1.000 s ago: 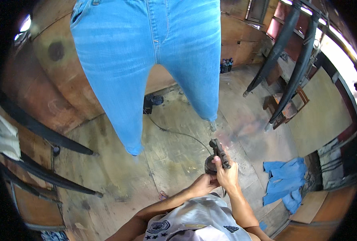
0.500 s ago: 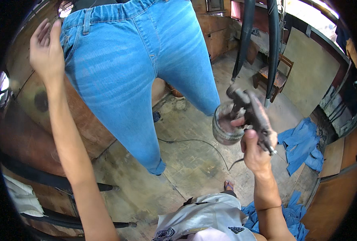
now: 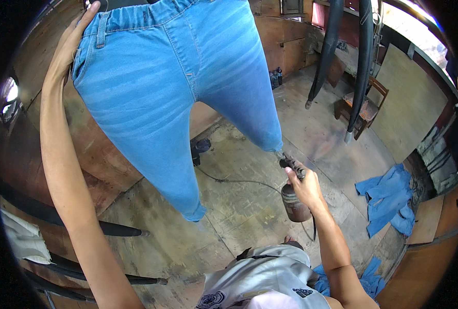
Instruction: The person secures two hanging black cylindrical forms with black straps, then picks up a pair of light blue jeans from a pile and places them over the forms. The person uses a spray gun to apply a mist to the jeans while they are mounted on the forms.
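Note:
Light-blue jeans [image 3: 141, 98] stand filled out in front of me, legs spread, with pale whisker lines over the thighs and a purplish tint on the right leg. My left hand [image 3: 70, 51] lies along the left side of the waistband, fingers stretched upward and seeming to touch the denim. In my right hand [image 3: 308, 189] is a spray gun [image 3: 293, 166], gripped by its handle. Its brownish cup [image 3: 296, 207] hangs underneath. The nozzle points up toward the hem of the right leg, a short way off.
A thin hose [image 3: 239, 181] runs across the stained floor to the gun. Black padded poles [image 3: 364, 67] hang at the right, near a wooden chair [image 3: 365, 105]. More dark poles [image 3: 120, 228] jut in from the left. Blue garments [image 3: 386, 198] lie on the floor at right.
My left hand has moved up against the waistband's side. My right hand has lowered and turned the spray gun, which now points up at the right leg's hem with its cup upright.

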The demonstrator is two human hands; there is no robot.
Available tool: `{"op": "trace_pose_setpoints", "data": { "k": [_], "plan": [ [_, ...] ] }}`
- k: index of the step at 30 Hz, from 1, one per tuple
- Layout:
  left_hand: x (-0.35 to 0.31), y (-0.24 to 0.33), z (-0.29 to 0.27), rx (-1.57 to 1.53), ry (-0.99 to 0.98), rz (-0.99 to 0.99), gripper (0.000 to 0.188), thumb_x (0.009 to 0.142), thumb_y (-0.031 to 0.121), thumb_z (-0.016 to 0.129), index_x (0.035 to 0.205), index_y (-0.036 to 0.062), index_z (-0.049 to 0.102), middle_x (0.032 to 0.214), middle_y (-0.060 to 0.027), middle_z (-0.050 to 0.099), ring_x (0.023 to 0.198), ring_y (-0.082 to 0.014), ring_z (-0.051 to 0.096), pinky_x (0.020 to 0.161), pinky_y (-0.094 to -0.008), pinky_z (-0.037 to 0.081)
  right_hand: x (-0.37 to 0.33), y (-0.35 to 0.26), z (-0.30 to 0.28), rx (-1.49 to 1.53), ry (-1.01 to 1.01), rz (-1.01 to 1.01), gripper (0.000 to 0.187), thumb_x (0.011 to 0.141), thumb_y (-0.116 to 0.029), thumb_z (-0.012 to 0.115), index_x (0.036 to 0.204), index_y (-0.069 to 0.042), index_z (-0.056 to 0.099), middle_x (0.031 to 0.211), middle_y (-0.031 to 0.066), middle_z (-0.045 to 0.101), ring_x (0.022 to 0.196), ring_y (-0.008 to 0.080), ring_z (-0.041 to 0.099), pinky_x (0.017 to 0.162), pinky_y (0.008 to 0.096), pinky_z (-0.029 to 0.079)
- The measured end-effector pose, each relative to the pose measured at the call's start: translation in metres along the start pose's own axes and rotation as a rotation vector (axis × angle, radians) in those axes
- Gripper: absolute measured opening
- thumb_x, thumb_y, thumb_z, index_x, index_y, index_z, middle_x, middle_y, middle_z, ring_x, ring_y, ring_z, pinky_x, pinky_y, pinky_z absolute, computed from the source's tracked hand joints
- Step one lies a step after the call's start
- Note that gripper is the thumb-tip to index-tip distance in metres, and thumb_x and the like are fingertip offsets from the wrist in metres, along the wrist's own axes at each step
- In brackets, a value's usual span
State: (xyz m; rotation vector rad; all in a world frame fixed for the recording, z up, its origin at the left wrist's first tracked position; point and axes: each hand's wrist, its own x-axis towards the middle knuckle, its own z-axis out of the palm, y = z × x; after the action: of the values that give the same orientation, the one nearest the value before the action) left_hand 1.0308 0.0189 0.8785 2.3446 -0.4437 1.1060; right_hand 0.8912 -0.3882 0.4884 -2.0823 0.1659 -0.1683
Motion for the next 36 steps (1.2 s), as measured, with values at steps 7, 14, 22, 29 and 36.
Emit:
{"op": "trace_pose_setpoints", "data": {
  "k": [7, 14, 22, 29, 36],
  "plan": [
    [-0.018, 0.027, -0.003, 0.037, -0.005, -0.127, 0.103, 0.080, 0.078, 0.057, 0.146, 0.0007, 0.043, 0.148, -0.0210, 0.045, 0.141, -0.0322, 0.039, 0.119, -0.0404, 0.023, 0.013, -0.045, -0.067, 0.489, 0.091, -0.491, 0.053, 0.097, -0.021, 0.064, 0.143, 0.001, 0.048, 0.085, 0.0073, 0.070, 0.063, 0.0103, 0.060, 0.063, 0.0261, 0.050],
    [-0.012, -0.003, -0.017, 0.026, -0.092, -0.062, 0.092, 0.090, 0.068, 0.054, 0.150, 0.0004, 0.036, 0.159, -0.0148, 0.030, 0.149, -0.0264, 0.024, 0.122, -0.0383, 0.015, 0.039, -0.039, -0.105, 0.646, -0.038, -0.386, 0.049, 0.099, -0.022, 0.060, 0.142, 0.000, 0.049, 0.074, 0.0023, 0.065, 0.049, 0.0019, 0.045, 0.044, 0.0184, 0.034],
    [-0.003, -0.028, -0.022, 0.077, -0.129, -0.001, 0.083, 0.092, 0.067, 0.051, 0.154, 0.0138, 0.035, 0.157, -0.0097, 0.035, 0.147, -0.0270, 0.027, 0.121, -0.0397, 0.017, 0.055, 0.070, -0.036, -0.215, -0.224, -0.184, 0.045, 0.093, -0.022, 0.065, 0.134, -0.003, 0.057, 0.076, 0.0247, 0.065, 0.073, 0.0259, 0.069, 0.074, 0.0380, 0.052],
    [-0.006, 0.015, 0.008, -0.194, -0.130, -0.089, 0.077, 0.090, 0.032, 0.071, 0.147, -0.0044, 0.033, 0.131, -0.0145, 0.057, 0.120, -0.0209, 0.054, 0.105, -0.0329, 0.043, -0.005, -0.008, -0.019, 0.256, -0.300, -0.203, 0.044, 0.094, -0.015, 0.061, 0.137, -0.004, 0.056, 0.086, 0.0119, 0.074, 0.077, 0.0120, 0.066, 0.077, 0.0309, 0.052],
    [-0.001, 0.032, 0.023, -0.240, -0.233, 0.071, 0.057, 0.089, 0.029, 0.072, 0.130, -0.0052, 0.052, 0.121, -0.0127, 0.063, 0.110, -0.0173, 0.060, 0.097, -0.0315, 0.048, -0.064, -0.099, -0.026, 0.820, -0.176, -0.432, 0.042, 0.101, -0.016, 0.053, 0.137, 0.005, 0.050, 0.083, 0.0123, 0.070, 0.042, 0.0034, 0.043, 0.038, 0.0193, 0.031]
  ]
}}
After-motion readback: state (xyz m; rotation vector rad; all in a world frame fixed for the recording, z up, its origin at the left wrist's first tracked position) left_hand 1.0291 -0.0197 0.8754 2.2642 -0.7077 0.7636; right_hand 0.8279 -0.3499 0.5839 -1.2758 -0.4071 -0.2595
